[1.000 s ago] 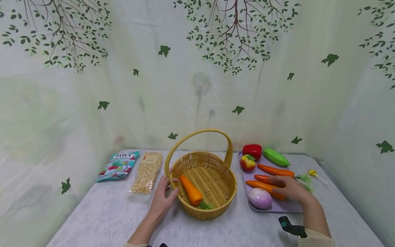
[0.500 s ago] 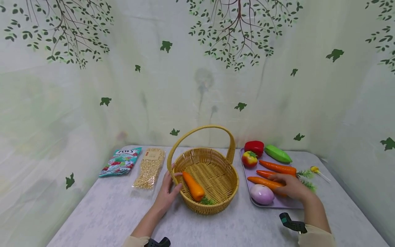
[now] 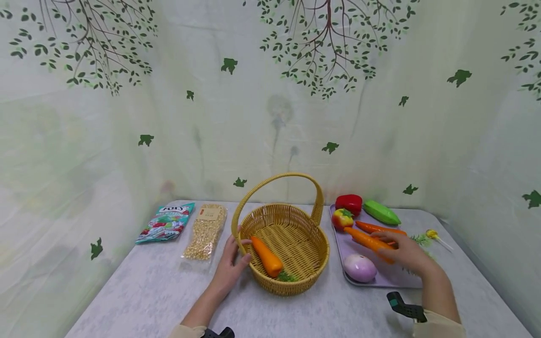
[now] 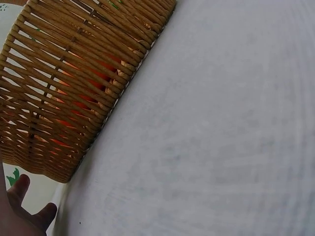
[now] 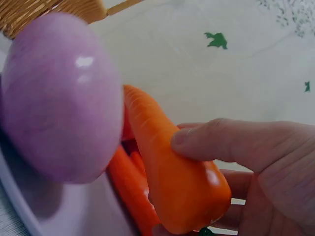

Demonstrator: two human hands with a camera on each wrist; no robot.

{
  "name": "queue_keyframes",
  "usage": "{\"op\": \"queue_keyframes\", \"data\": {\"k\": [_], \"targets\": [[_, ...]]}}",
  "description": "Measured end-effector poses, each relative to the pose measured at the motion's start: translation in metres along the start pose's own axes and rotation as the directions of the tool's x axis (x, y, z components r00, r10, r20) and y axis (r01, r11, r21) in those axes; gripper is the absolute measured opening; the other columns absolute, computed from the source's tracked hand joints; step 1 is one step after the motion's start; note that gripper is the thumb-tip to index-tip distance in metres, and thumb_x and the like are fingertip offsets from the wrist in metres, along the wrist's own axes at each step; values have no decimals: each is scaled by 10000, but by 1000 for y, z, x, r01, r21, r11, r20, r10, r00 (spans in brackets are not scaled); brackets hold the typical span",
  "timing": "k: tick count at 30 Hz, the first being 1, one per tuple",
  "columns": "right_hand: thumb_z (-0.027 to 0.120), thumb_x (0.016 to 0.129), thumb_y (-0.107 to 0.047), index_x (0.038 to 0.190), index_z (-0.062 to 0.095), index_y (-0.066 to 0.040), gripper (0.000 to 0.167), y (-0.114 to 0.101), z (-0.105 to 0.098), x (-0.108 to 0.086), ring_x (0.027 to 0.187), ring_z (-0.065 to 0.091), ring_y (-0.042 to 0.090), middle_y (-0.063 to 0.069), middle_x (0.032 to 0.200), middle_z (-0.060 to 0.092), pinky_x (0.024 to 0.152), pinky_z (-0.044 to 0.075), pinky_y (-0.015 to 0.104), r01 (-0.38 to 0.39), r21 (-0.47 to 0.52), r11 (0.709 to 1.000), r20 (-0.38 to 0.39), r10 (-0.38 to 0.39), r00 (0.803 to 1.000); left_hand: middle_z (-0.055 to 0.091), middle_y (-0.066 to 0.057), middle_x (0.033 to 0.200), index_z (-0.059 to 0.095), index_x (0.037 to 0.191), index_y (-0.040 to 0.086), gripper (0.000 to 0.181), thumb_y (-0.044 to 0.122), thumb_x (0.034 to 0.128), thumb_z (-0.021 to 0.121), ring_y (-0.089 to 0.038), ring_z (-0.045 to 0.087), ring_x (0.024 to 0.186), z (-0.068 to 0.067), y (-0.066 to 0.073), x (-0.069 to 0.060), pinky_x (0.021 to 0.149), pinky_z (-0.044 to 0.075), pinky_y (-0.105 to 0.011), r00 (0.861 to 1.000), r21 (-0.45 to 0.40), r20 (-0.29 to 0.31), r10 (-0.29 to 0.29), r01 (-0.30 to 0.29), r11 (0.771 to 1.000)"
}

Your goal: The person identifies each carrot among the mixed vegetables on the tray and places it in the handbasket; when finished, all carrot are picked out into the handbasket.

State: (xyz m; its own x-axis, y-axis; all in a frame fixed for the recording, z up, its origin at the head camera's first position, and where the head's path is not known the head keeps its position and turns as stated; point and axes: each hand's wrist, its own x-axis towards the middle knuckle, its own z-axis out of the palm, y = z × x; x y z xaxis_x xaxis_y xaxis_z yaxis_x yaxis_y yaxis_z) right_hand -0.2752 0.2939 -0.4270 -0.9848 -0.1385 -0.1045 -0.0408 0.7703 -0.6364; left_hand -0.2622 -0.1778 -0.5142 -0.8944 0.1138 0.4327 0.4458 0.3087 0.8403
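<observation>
My right hand (image 3: 403,252) pinches an orange carrot (image 5: 172,172) between thumb and fingers, raised a little above the lilac tray (image 3: 395,280). Beside it in the right wrist view is a purple onion-like vegetable (image 5: 64,98), which sits on the tray. More carrots (image 3: 376,228) lie behind the held one, partly hidden by it and the hand. My left hand (image 3: 230,264) holds the left rim of a wicker basket (image 3: 284,287) near the foot of its handle. One carrot (image 3: 267,257) with green leaves lies inside the basket.
A red pepper (image 3: 349,203), a red-yellow fruit (image 3: 341,218) and a green vegetable (image 3: 382,212) fill the tray's back. A yellow-tipped stick (image 3: 439,239) lies to its right. Left of the basket are a teal snack bag (image 3: 166,223) and a clear bag of kernels (image 3: 205,232).
The right hand has taken hold of the front carrot and lifted it slightly off the tray, its tip moving toward the back. The left hand stays at the basket.
</observation>
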Motion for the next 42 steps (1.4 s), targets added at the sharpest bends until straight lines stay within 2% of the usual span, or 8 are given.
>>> {"op": "queue_keyframes", "data": {"k": [8, 12, 18, 23, 27, 32, 36, 42], "targets": [[664, 933, -425, 1429, 543, -177, 568, -18, -10, -5, 1009, 573, 254, 181, 1337, 589, 750, 546, 307, 69, 126, 990, -3, -70, 998, 156, -45, 1686, 536, 1395, 168, 428, 138, 975, 611, -241, 133, 1552, 0, 0, 1, 1165, 152, -155, 1000, 40, 1, -12, 11, 999], [655, 939, -432, 1407, 569, -204, 527, -24, -9, -6, 1081, 557, 277, 178, 1390, 563, 784, 540, 313, 81, 177, 981, -1, -82, 997, 149, -43, 1689, 503, 1439, 211, 469, 146, 984, 594, -269, 156, 1552, -1, -1, 1, 1175, 184, -211, 1000, 48, 3, -12, 11, 999], [627, 956, -441, 1305, 655, -244, 402, -36, -6, -6, 1092, 556, 280, 135, 1398, 586, 776, 519, 345, 137, 206, 969, 22, -145, 989, 157, -109, 1683, 502, 1455, 200, 484, 134, 985, 596, -373, 247, 1519, -1, 0, 1, 1119, 306, -174, 999, 19, -2, 35, -35, 999], [644, 957, -389, 1245, 683, -223, 334, -49, 1, -7, 989, 585, 270, 113, 1225, 662, 754, 510, 352, 203, 266, 943, 8, -212, 977, 145, -113, 1685, 489, 1464, 133, 489, 124, 986, 589, -354, 240, 1522, -1, 1, 2, 1108, 395, -308, 999, 20, 2, 41, -41, 999], [650, 962, -333, 1235, 679, -179, 314, -61, 14, -3, 988, 597, 292, 135, 1219, 651, 796, 513, 356, 259, 340, 904, 6, -278, 961, 133, -56, 1694, 490, 1462, 141, 487, 150, 987, 595, -305, 193, 1538, 1, 0, 2, 1122, 391, -337, 1000, 28, 6, 14, -15, 1000], [628, 981, -303, 1300, 637, -182, 342, -75, 32, 4, 994, 614, 298, 150, 1240, 622, 836, 559, 391, 265, 445, 856, 64, -325, 943, 132, -44, 1694, 495, 1451, 250, 467, 177, 997, 581, -276, 194, 1538, 1, -1, 1, 1132, 402, -431, 1000, 43, 7, 9, -10, 999], [601, 997, -262, 1385, 570, -201, 393, -85, 45, 10, 1069, 590, 310, 145, 1340, 558, 876, 567, 392, 276, 506, 817, 133, -391, 911, 137, -67, 1691, 497, 1449, 258, 464, 181, 998, 577, -255, 188, 1540, 0, -1, 1, 1135, 397, -431, 1000, 44, 4, 8, -8, 999], [631, 971, -314, 1420, 532, -295, 460, -101, 63, 14, 1250, 494, 289, 60, 1495, 458, 989, 504, 357, 208, 518, 830, 222, -366, 904, 140, -130, 1683, 507, 1439, 126, 456, 149, 990, 582, -378, 234, 1514, 0, 0, 0, 1107, 422, -363, 999, 33, 9, 43, -43, 999]]}}
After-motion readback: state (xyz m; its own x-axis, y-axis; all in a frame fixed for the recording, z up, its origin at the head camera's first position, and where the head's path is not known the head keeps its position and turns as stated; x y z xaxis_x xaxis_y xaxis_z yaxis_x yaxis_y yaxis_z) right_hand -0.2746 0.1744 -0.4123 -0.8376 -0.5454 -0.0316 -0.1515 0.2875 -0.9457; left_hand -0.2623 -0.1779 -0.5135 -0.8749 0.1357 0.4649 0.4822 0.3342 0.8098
